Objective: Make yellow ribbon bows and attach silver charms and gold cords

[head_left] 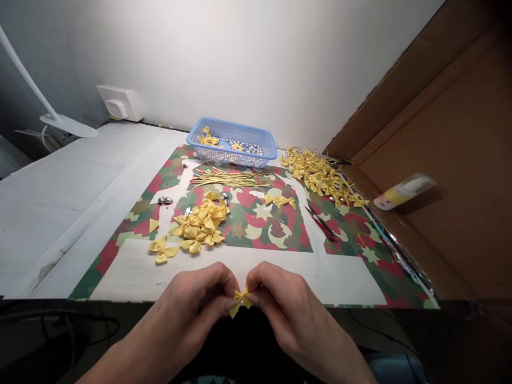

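Observation:
Between my two hands, at the front edge of the table, is a small yellow ribbon bow (241, 296). My left hand (204, 298) pinches its left side between thumb and forefinger. The right side of the bow is pinched the same way by my right hand (280, 301). Just beyond my left hand lies a pile of yellow bows (202, 221), with one loose bow (162, 249) at its near left. Two more bows (280, 201) rest on the patterned paper to the right. Behind the pile, a bundle of yellow cords (230, 178) lies crosswise.
A blue basket (236, 128) at the wall holds bows and silver bells. Silver bells (165, 200) sit left of the pile. At right are scissors (322, 224), a heap of corded bows (316, 173) and a bottle (404, 192) by the cardboard (448, 133). A lamp base (68, 125) stands left.

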A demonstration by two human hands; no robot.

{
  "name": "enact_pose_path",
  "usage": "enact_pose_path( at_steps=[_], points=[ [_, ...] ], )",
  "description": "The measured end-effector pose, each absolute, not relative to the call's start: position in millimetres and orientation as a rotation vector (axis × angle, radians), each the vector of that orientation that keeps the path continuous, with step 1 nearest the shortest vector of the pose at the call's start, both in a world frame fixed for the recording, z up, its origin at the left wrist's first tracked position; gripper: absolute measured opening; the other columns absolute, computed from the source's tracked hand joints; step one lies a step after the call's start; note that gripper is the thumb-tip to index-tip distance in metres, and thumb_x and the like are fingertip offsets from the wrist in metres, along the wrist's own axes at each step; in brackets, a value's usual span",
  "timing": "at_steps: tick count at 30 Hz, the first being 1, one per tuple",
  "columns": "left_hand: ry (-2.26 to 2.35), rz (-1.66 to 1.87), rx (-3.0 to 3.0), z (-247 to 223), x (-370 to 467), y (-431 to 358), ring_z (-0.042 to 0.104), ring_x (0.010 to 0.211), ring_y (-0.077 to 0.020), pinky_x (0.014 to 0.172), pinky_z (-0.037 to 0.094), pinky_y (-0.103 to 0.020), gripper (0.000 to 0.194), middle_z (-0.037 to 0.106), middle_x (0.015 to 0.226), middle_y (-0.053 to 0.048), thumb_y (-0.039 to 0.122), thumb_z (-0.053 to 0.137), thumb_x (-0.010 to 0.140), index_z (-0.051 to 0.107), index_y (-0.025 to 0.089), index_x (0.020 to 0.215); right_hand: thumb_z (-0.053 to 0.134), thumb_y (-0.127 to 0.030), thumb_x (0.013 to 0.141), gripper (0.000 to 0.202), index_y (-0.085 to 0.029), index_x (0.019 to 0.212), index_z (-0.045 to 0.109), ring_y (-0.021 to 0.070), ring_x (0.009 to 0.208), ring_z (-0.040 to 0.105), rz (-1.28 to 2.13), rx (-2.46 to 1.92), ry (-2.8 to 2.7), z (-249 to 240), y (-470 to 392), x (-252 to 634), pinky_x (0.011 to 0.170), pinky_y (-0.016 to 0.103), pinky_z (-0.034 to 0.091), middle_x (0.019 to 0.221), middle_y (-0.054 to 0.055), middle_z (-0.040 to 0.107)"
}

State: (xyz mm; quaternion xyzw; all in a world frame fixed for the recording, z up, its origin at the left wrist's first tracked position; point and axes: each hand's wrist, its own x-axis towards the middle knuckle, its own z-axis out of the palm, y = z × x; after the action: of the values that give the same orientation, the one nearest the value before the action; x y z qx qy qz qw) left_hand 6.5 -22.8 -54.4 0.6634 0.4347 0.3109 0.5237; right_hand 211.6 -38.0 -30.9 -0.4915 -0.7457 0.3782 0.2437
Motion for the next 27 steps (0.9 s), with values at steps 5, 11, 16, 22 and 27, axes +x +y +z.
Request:
enact_pose_path(
  at_steps=[5, 11, 16, 22, 27],
  points=[
    [1.022, 0.776, 1.501, -51.3, 6.5, -24.4, 0.053, 0.063, -0.0170, 0.058, 0.042, -0.026, 0.016, 0.060, 0.069, 0.000, 0.023, 0.058, 0.091, 0.060, 0.023, 0.075, 0.048, -0.009, 0.098, 0.017, -0.023, 0.091, 0.052, 0.0150, 0.077, 0.059, 1.120, -1.344, -1.941, -32.2, -39.9, 210.2, 0.069, 0.025, 0.043, 0.085, -0.002, 0.062],
    [0.994, 0.772, 1.468, -53.4, 6.3, -26.4, 0.054, 0.068, -0.0178, 0.060, 0.042, -0.027, 0.019, 0.061, 0.076, 0.000, 0.027, 0.055, 0.096, 0.055, 0.024, 0.077, 0.046, -0.009, 0.098, 0.017, -0.024, 0.092, 0.051, 0.0147, 0.077, 0.058, 1.127, -1.362, -1.922, -32.5, -40.7, 209.1, 0.068, 0.026, 0.041, 0.085, -0.002, 0.060],
    [0.959, 0.791, 1.368, -54.6, 7.1, -29.4, 0.055, 0.073, -0.0180, 0.063, 0.043, -0.027, 0.018, 0.061, 0.079, 0.000, 0.028, 0.054, 0.098, 0.056, 0.025, 0.080, 0.045, -0.009, 0.099, 0.017, -0.024, 0.092, 0.051, 0.0143, 0.076, 0.057, 1.135, -1.354, -1.915, -32.8, -41.8, 209.0, 0.068, 0.025, 0.042, 0.085, -0.002, 0.060],
    [0.936, 0.852, 1.185, -52.3, 8.0, -29.8, 0.061, 0.074, -0.0162, 0.066, 0.050, -0.023, 0.009, 0.064, 0.082, 0.002, 0.027, 0.069, 0.091, 0.064, 0.026, 0.098, 0.048, -0.012, 0.100, 0.017, -0.024, 0.089, 0.052, 0.0140, 0.072, 0.057, 1.091, -1.347, -1.906, -28.2, -40.9, 208.5, 0.068, 0.026, 0.043, 0.082, -0.003, 0.061],
    [0.952, 0.885, 1.122, -55.3, 10.1, -30.2, 0.067, 0.083, -0.0168, 0.075, 0.056, -0.023, 0.018, 0.068, 0.087, 0.002, 0.022, 0.070, 0.091, 0.063, 0.028, 0.106, 0.049, -0.011, 0.101, 0.015, -0.024, 0.100, 0.057, 0.0166, 0.091, 0.062, 0.971, -1.223, -1.926, -25.2, -38.1, 204.1, 0.081, 0.027, 0.049, 0.104, 0.002, 0.063]
  ],
)
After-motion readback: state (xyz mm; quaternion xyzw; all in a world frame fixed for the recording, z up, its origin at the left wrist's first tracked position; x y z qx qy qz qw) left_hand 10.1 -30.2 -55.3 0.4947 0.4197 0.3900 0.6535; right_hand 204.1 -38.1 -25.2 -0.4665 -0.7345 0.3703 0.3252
